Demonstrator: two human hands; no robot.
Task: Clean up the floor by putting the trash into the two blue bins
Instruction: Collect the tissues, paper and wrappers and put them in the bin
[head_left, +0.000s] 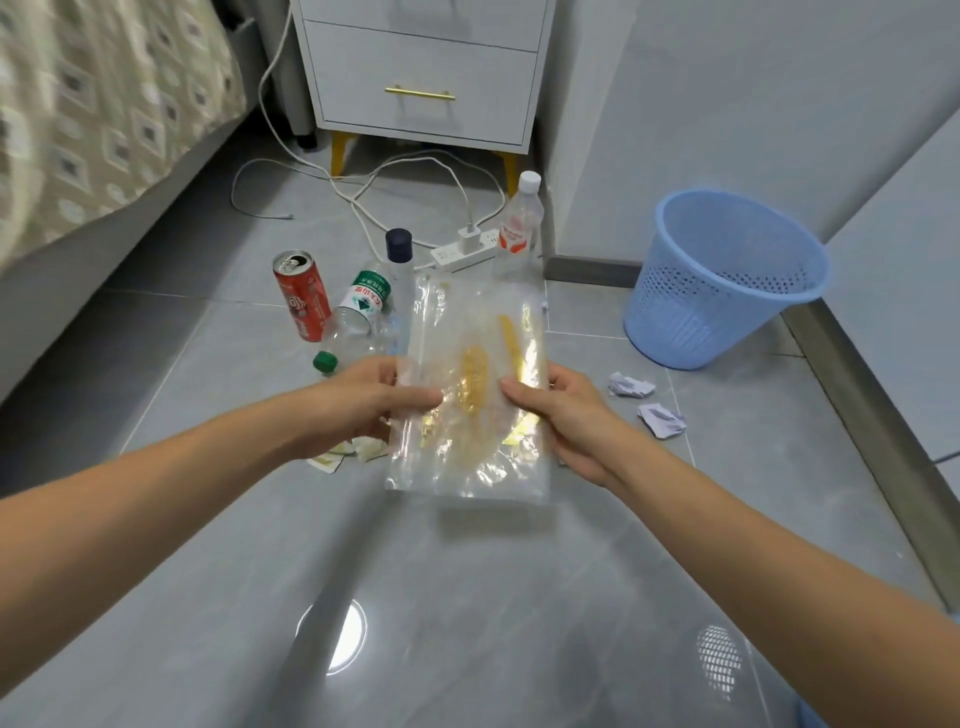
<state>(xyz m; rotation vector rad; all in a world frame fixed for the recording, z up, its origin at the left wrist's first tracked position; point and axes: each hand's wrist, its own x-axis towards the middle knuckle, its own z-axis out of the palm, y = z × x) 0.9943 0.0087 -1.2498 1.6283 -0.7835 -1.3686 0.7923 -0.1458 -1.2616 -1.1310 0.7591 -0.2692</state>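
Observation:
I hold a clear plastic bag (470, 332) with gold print flat above the floor, my left hand (358, 402) gripping its left edge and my right hand (566, 415) its right edge. One blue mesh bin (722, 275) stands upright at the right, empty as far as I can see. On the floor behind the bag are a red can (301, 293), a green-labelled bottle (353, 322) lying down, a dark-capped bottle (398, 249) and a white-capped bottle (518, 228) standing. Two crumpled papers (661, 418) lie at the right, and torn wrappers (345, 452) under my left hand.
A white nightstand (426, 78) with yellow legs stands at the back, with a power strip (462, 254) and white cables (363, 187) on the floor before it. A bed (104, 119) runs along the left. A wall and grey skirting (857, 405) close the right.

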